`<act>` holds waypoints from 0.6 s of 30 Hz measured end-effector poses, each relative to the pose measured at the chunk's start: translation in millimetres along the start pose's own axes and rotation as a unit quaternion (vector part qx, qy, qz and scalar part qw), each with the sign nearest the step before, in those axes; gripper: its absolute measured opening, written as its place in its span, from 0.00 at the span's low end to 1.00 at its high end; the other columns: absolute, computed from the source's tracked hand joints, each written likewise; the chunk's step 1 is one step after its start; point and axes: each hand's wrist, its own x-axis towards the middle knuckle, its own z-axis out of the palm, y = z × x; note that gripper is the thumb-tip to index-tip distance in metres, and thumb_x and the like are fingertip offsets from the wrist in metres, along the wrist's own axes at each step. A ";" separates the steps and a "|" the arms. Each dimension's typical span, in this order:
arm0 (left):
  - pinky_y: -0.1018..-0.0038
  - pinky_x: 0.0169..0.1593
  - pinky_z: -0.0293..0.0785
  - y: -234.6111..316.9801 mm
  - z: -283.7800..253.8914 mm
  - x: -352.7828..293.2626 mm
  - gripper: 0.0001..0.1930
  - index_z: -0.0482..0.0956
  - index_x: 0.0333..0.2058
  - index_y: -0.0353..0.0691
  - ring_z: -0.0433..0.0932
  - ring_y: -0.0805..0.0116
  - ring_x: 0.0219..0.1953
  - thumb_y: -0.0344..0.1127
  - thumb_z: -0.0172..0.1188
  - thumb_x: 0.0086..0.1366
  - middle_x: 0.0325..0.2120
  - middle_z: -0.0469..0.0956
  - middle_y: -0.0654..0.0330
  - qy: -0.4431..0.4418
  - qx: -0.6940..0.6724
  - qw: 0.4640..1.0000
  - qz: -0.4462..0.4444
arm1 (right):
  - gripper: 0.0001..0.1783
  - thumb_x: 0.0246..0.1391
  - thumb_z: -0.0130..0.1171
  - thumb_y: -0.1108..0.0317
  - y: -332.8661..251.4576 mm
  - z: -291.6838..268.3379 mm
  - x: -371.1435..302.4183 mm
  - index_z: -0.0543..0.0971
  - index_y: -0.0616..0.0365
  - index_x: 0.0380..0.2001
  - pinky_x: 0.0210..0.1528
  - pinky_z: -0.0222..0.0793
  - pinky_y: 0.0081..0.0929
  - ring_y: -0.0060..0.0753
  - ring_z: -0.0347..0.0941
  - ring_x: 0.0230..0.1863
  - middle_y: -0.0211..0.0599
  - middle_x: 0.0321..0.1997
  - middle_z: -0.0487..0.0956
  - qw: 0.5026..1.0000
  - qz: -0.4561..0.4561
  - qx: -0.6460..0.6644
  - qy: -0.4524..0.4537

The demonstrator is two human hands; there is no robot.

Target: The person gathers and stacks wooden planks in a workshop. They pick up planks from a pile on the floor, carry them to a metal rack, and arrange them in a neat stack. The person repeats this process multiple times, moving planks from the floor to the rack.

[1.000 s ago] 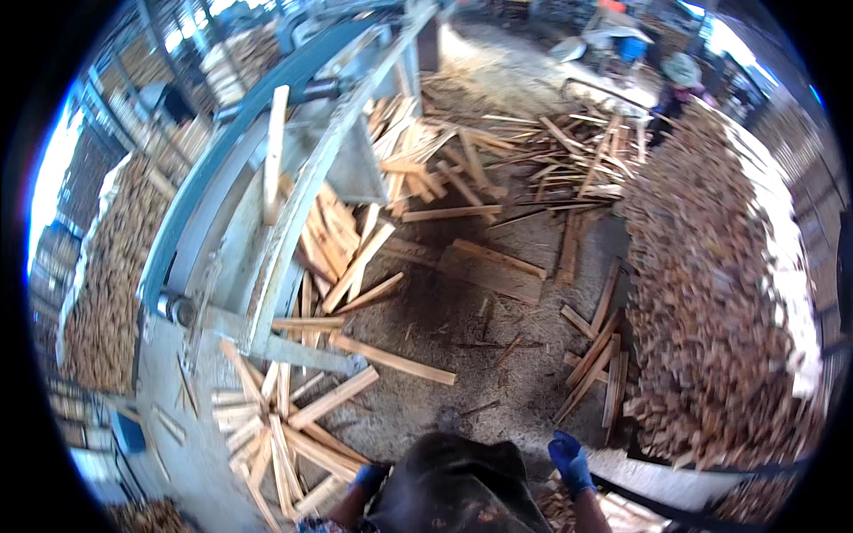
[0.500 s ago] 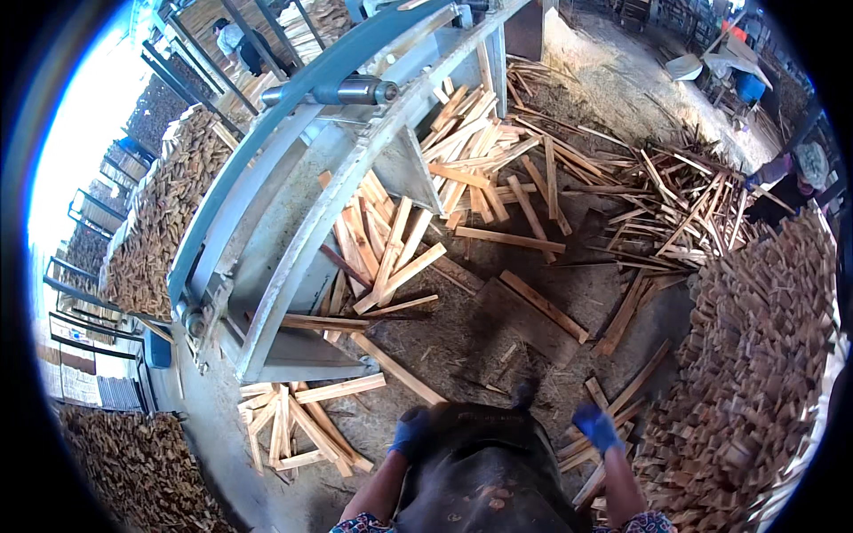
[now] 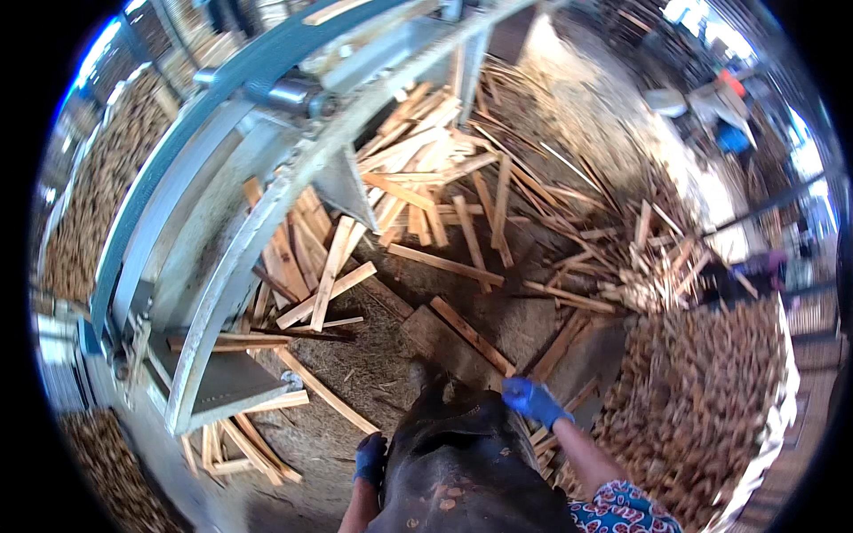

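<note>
A dark apron (image 3: 462, 471) is flanked low in frame by both blue-gloved hands: the left hand (image 3: 370, 457) is pressed to its edge, fingers curled, and the right hand (image 3: 533, 400) is hung loosely open above it, nothing gripped. Planks (image 3: 418, 204) are scattered over the floor (image 3: 373, 364) ahead, under a grey conveyor (image 3: 222, 204). Stacked wood (image 3: 702, 400) is piled on the right; the feet are hidden by the apron.

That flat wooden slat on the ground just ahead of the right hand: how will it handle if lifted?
The wooden slat looks thin, straight and probably stiff and fairly light. Being flat, it shouldn't roll. Rough-sawn edges may splinter, though the right hand is gloved.
</note>
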 end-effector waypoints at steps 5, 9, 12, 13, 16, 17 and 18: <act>0.74 0.34 0.69 116.6 66.9 -1.7 0.19 0.75 0.46 0.36 0.72 0.71 0.30 0.42 0.57 0.60 0.32 0.78 0.63 0.028 0.005 0.999 -0.025 | 0.18 0.49 0.61 0.65 20.7 -19.2 13.1 0.77 0.57 0.44 0.46 0.71 0.27 0.33 0.77 0.41 0.40 0.41 0.80 1.000 -0.013 0.025 -0.008; 0.76 0.38 0.68 136.0 78.9 15.4 0.18 0.76 0.45 0.36 0.72 0.73 0.34 0.42 0.57 0.60 0.35 0.78 0.62 0.068 -0.099 0.991 0.064 | 0.21 0.47 0.62 0.60 11.5 -55.8 57.0 0.77 0.56 0.45 0.45 0.72 0.29 0.34 0.77 0.41 0.42 0.42 0.80 0.996 0.013 -0.011 -0.093; 0.78 0.39 0.67 159.6 100.8 4.2 0.17 0.78 0.43 0.35 0.72 0.74 0.36 0.41 0.58 0.60 0.34 0.77 0.63 0.117 -0.200 0.971 0.063 | 0.20 0.47 0.62 0.62 -19.8 -92.9 99.4 0.77 0.56 0.45 0.43 0.72 0.28 0.32 0.77 0.41 0.42 0.42 0.80 0.990 0.040 -0.026 -0.129; 0.78 0.38 0.67 155.6 106.6 6.6 0.17 0.78 0.42 0.35 0.72 0.75 0.36 0.41 0.58 0.59 0.34 0.77 0.63 0.135 -0.191 0.970 0.060 | 0.20 0.48 0.62 0.63 -19.6 -102.7 115.6 0.77 0.56 0.46 0.44 0.72 0.28 0.32 0.77 0.41 0.41 0.41 0.80 0.991 0.015 -0.006 -0.136; 0.79 0.23 0.62 108.5 116.8 17.5 0.12 0.77 0.38 0.47 0.69 0.77 0.22 0.46 0.57 0.60 0.24 0.75 0.70 0.188 -0.167 0.966 0.056 | 0.20 0.48 0.62 0.65 -11.0 -131.2 162.3 0.76 0.56 0.46 0.44 0.72 0.28 0.30 0.77 0.41 0.40 0.41 0.80 0.984 -0.050 0.047 -0.162; 0.79 0.23 0.62 93.2 119.5 15.9 0.12 0.78 0.37 0.47 0.69 0.77 0.23 0.46 0.57 0.59 0.25 0.75 0.69 0.201 -0.170 0.965 0.008 | 0.20 0.49 0.61 0.65 -10.5 -139.3 177.3 0.76 0.57 0.46 0.44 0.71 0.27 0.30 0.77 0.41 0.40 0.41 0.80 0.981 -0.069 0.060 -0.171; 0.78 0.23 0.62 79.2 128.6 15.4 0.12 0.78 0.37 0.47 0.69 0.77 0.23 0.46 0.57 0.59 0.25 0.75 0.69 0.211 -0.163 0.964 0.011 | 0.19 0.49 0.61 0.66 -3.1 -151.2 192.9 0.76 0.57 0.46 0.44 0.71 0.27 0.30 0.77 0.41 0.40 0.40 0.80 0.978 -0.086 0.072 -0.176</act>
